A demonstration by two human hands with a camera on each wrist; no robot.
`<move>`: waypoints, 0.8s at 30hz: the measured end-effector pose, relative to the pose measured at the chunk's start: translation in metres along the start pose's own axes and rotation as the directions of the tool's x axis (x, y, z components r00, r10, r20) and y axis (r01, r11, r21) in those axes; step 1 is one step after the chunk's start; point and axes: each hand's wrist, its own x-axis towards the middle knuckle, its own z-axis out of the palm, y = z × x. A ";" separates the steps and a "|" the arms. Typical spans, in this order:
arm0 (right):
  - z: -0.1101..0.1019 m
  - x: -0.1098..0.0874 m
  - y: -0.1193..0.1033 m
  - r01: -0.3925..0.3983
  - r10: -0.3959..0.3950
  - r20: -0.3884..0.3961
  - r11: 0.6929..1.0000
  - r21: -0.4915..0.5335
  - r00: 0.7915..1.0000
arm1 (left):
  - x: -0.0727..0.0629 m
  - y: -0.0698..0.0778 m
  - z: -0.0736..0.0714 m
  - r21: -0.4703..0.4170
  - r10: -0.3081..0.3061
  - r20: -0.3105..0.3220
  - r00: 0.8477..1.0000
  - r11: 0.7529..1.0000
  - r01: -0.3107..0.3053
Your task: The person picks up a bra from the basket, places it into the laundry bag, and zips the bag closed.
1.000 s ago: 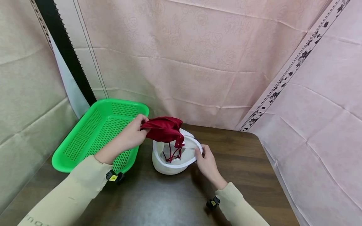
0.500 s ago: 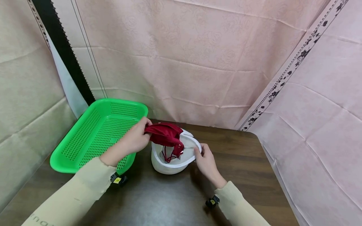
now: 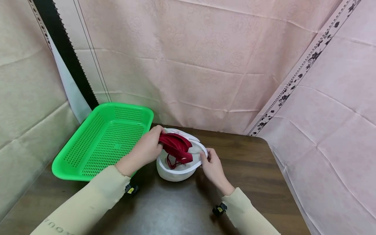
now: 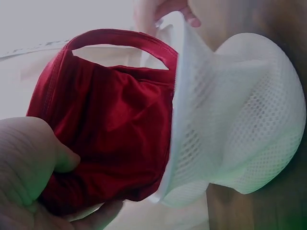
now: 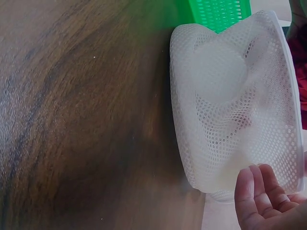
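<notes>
Red garment [image 3: 176,146] is in the person's left hand [image 3: 149,143], pinched by its left end, thumb on one face and fingers on the other, so that grip is pretty snug. From that hand the cloth runs to the right and a bit nearer, long axis slanting across the mouth of the white mesh bag [image 3: 173,177]. That's the relation I'd call the key one: left hand at the bag's left edge, loose end of the cloth pointing away from it, over and partly into the bag. Some thin red straps [image 3: 173,164] dangle inside on the near side; can't tell if they touch the bottom.

Left hand is clearly the closer one to the cloth. The right hand [image 3: 213,168] isn't on it at all; it's got the bag's right rim between thumb and fingers, and the bag sits mouth up on the wooden table [image 3: 264,182].

Further out, the green basket [image 3: 108,140] sits left of the bag, just beside it, and a pale pink curtain [image 3: 205,65] hangs along the far side.
</notes>
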 end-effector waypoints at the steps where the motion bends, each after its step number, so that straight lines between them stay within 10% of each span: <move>1: 0.000 0.000 0.000 -0.005 0.005 -0.001 1.000 0.003 1.000 | 0.001 0.000 0.003 0.025 0.014 -0.005 1.000 1.000 -0.014; 24: 0.003 -0.001 -0.007 0.044 -0.044 -0.007 0.998 -0.040 0.999 | 0.008 -0.001 0.052 0.293 0.258 0.093 0.961 0.916 -0.275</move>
